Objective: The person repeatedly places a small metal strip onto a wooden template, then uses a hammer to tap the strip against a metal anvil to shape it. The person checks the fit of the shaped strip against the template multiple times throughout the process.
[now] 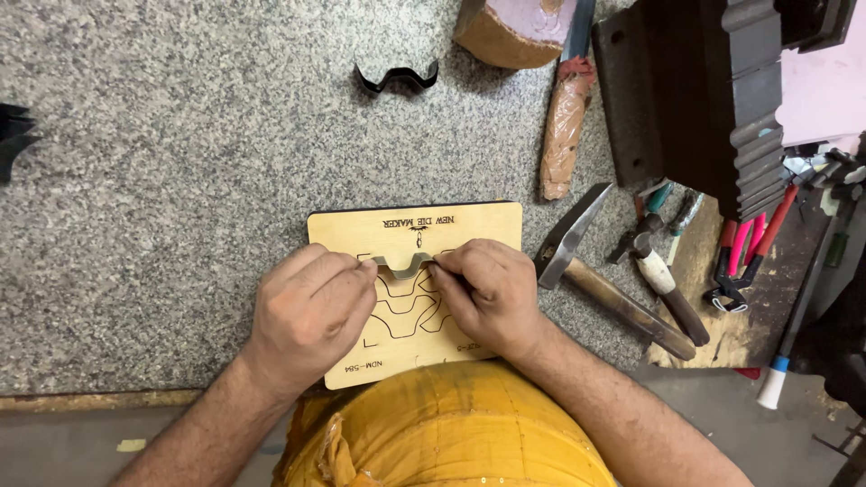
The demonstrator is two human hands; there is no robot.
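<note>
Pinching a small wavy metal strip point(403, 263) from both ends, left hand point(311, 311) and right hand point(483, 293) both clamped on it, fingertips close together. Pressing it against the plywood board point(415, 225) lying on the near edge of the speckled stone table point(180, 162). Hammer point(613, 289) lying just right, another bent black strip point(397, 77) sitting farther back.

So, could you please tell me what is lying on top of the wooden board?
A bent metal strip sits on the wooden board, pinched by the left hand and right hand. Wavy cut lines show between them; the hands cover the rest.
</note>
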